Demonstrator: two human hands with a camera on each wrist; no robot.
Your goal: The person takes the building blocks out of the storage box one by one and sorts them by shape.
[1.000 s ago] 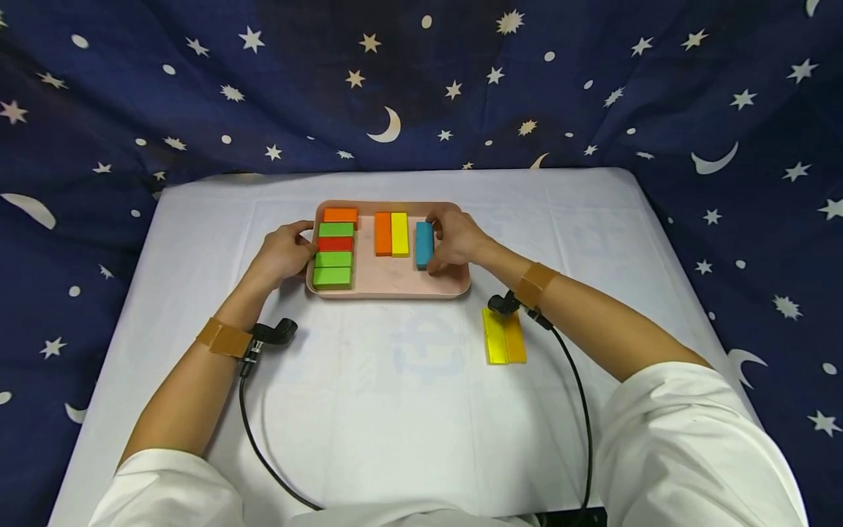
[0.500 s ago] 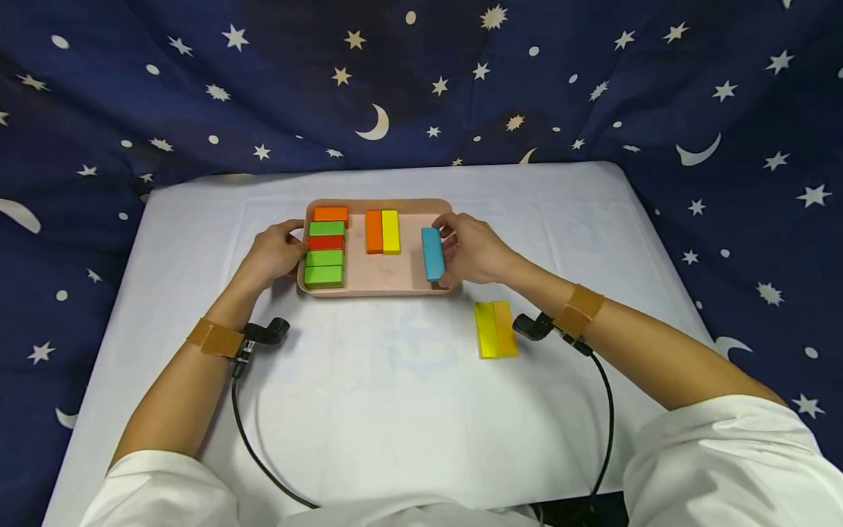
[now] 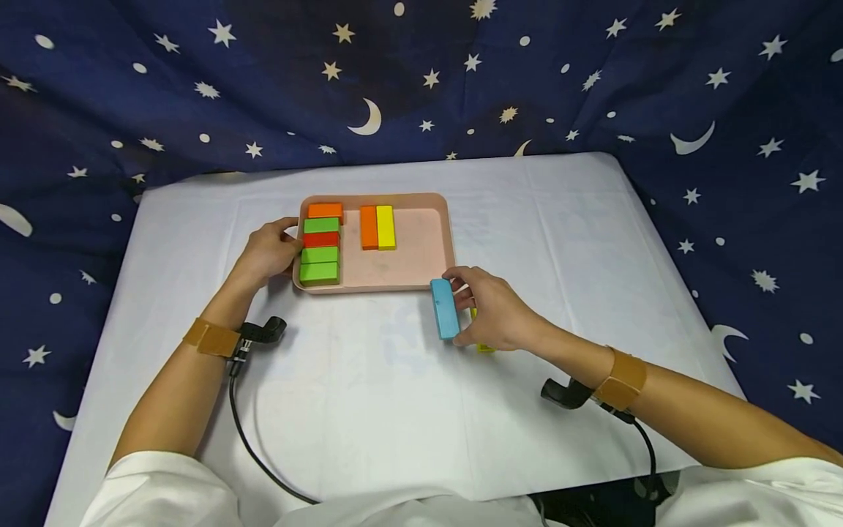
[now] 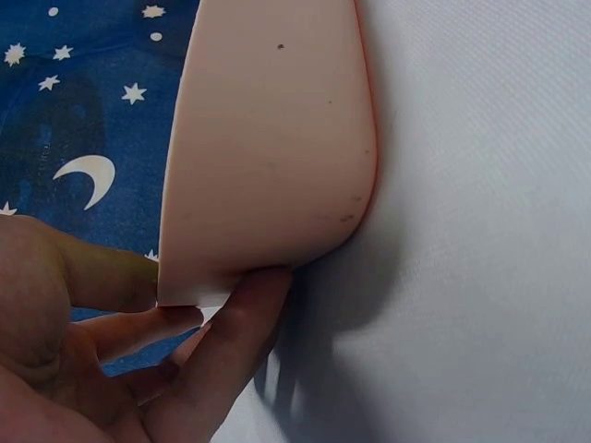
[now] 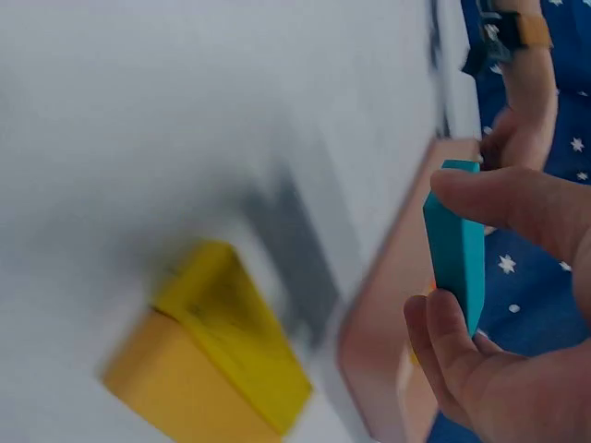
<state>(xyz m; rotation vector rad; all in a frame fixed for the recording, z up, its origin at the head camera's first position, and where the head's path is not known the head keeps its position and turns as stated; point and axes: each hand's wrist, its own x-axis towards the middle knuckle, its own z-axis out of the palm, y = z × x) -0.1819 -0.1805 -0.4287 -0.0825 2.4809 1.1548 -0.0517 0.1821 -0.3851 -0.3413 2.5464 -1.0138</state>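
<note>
My right hand [image 3: 497,311] pinches a blue rectangular block [image 3: 444,309] by its ends, held over the table just off the tray's front right corner. The right wrist view shows the thumb on one end of the blue block [image 5: 452,249] and fingertips on the other. At the pink tray's [image 3: 424,245] left side, my left hand [image 3: 268,252] holds the wall. In the left wrist view a thumb lies against the outside of the tray [image 4: 268,138], with other fingers at its rim. Inside the tray, orange, green and red blocks [image 3: 320,239] form a column along the left.
An orange block [image 3: 369,228] and a yellow block [image 3: 386,228] stand side by side in the tray's upper middle. Under my right hand lie a yellow block [image 5: 249,332] and an orange-yellow block [image 5: 185,383], mostly hidden in the head view. A white cloth covers the table [image 3: 369,410].
My right hand has lifted the blue block out of the tray's right part and brought it toward the front, over the table. The left hand stays at the tray's left side.
</note>
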